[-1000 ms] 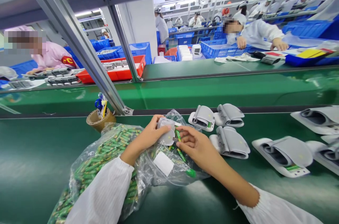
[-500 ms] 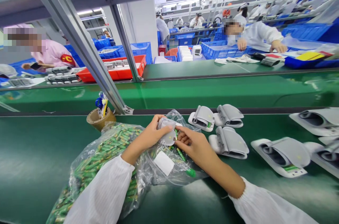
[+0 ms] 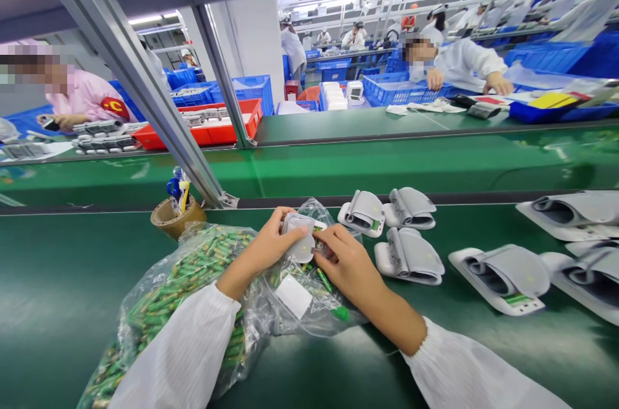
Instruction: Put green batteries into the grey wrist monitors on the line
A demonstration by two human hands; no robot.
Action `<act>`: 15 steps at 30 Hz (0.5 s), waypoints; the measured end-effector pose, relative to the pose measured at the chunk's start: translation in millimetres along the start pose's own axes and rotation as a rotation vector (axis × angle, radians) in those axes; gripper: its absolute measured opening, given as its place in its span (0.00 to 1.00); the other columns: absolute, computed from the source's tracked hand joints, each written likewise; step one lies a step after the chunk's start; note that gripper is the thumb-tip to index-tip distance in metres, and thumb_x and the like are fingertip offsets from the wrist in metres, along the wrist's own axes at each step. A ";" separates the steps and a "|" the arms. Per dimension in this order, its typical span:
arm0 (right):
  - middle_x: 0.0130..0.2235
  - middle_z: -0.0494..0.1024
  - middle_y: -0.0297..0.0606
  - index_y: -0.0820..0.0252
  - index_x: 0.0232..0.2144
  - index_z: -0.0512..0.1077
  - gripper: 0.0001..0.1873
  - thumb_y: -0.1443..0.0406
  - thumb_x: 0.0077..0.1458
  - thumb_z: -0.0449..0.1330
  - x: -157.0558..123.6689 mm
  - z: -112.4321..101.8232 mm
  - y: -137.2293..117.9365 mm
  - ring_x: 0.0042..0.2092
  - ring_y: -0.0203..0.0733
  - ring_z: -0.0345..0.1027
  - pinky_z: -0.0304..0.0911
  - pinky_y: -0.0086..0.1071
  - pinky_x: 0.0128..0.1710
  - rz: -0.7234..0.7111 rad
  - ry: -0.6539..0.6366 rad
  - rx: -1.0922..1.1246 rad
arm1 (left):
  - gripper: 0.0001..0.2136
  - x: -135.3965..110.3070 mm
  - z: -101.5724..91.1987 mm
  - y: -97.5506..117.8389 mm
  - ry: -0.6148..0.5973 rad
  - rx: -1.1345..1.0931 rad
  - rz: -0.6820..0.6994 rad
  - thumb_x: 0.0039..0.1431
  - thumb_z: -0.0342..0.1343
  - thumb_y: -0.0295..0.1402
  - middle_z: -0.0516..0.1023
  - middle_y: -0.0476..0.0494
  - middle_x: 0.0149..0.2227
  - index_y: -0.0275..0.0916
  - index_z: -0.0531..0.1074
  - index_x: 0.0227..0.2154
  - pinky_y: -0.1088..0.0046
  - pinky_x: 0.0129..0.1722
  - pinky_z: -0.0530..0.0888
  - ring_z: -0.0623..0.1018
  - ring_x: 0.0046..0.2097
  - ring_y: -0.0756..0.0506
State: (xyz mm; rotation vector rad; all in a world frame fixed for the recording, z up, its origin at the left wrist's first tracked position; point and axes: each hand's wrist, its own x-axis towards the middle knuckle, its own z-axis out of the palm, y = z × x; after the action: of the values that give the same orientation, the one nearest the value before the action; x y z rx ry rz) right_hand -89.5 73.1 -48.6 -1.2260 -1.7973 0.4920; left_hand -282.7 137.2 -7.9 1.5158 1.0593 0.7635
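My left hand [image 3: 271,242] is closed around a wrist blood pressure monitor [image 3: 304,249] with a rolled grey cuff, above a clear plastic bag. At the monitor's right side, the bent fingers of my right hand [image 3: 349,262] press close together; whatever they pinch is hidden. Under the hands, a few green batteries [image 3: 324,280] show in the opened bag near a white label [image 3: 294,296]. More batteries fill the large clear bag [image 3: 191,280] beneath my left forearm. To the right stand several similar monitors [image 3: 416,255] with rolled cuffs, some showing green inside.
A brown round holder [image 3: 176,219] with pens stands behind the bag, beside a slanting metal post [image 3: 193,160]. Across the green divider are a red tray [image 3: 246,122], blue baskets [image 3: 399,91] and a co-worker in white [image 3: 464,64]. Another person in pink [image 3: 89,96] works at the left.
My right fingers have moved in closer against the monitor, and the green battery seen by them before is now hidden. The whole view has shifted slightly.
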 end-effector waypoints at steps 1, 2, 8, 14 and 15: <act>0.48 0.72 0.47 0.58 0.54 0.73 0.18 0.68 0.63 0.58 0.0 -0.1 -1.8 0.36 0.41 0.70 0.72 0.36 0.35 0.030 0.032 0.014 | 0.23 0.0 -0.1 0.5 0.010 0.005 0.010 0.58 0.65 0.46 0.74 0.48 0.42 0.41 0.66 0.50 0.71 0.39 0.72 0.75 0.40 0.45; 0.52 0.70 0.49 0.57 0.58 0.70 0.22 0.67 0.62 0.58 0.2 -0.5 -3.9 0.36 0.40 0.71 0.73 0.36 0.34 0.065 0.056 0.036 | 0.23 -0.2 -0.1 1.3 0.018 0.012 0.021 0.57 0.65 0.46 0.74 0.48 0.42 0.41 0.66 0.50 0.71 0.39 0.72 0.75 0.40 0.45; 0.36 0.77 0.37 0.59 0.64 0.64 0.35 0.61 0.55 0.65 5.5 -8.2 -17.2 0.33 0.43 0.72 0.70 0.36 0.33 0.260 -0.009 0.135 | 0.25 -5.1 0.1 10.3 0.007 0.019 0.106 0.54 0.68 0.46 0.77 0.45 0.45 0.40 0.69 0.50 0.72 0.42 0.72 0.76 0.44 0.44; 0.34 0.77 0.33 0.56 0.50 0.69 0.20 0.60 0.55 0.63 9.1 -6.6 -20.2 0.33 0.40 0.72 0.69 0.32 0.33 0.312 0.113 0.395 | 0.27 -9.0 3.7 17.9 -0.022 -0.074 0.145 0.53 0.70 0.48 0.77 0.44 0.43 0.40 0.70 0.50 0.72 0.42 0.72 0.77 0.43 0.44; 0.34 0.76 0.33 0.55 0.48 0.69 0.19 0.60 0.55 0.63 10.0 -5.9 -19.3 0.33 0.40 0.72 0.69 0.31 0.34 0.320 0.136 0.432 | 0.27 -9.1 4.4 17.8 -0.030 -0.080 0.142 0.53 0.70 0.48 0.78 0.44 0.44 0.40 0.70 0.50 0.72 0.43 0.73 0.77 0.43 0.43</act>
State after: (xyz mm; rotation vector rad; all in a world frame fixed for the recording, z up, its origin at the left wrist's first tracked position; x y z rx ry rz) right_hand -96.2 72.7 -27.2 -1.2065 -1.2955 0.9040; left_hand -278.4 126.8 9.1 1.5407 0.8959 0.8690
